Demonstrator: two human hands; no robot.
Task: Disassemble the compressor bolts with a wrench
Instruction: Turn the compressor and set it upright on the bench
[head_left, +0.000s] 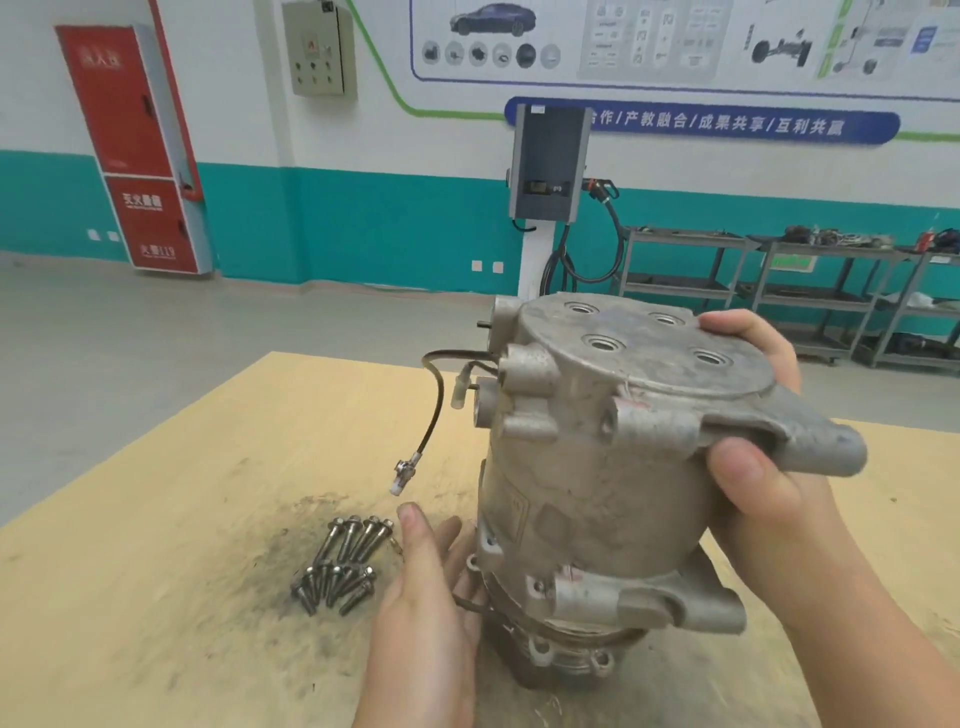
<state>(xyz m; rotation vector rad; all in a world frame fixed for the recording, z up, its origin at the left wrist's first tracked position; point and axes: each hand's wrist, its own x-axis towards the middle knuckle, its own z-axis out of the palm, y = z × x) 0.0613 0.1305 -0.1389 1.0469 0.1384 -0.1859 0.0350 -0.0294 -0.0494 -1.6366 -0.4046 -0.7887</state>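
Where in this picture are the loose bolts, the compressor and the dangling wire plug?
loose bolts (343, 564), head view, middle of the pile on the table.
compressor (597, 467), head view, side of its grey body.
wire plug (400, 475), head view, connector at the cable's end.

Compressor (597, 467): upright on the table (208, 519), right of centre.
Bolts (343, 564): heaped on the table, left of the compressor.
Left hand (426, 587): between bolts and compressor.
Right hand (758, 457): on the compressor's top right.
Shelves (779, 291): behind, by the wall.
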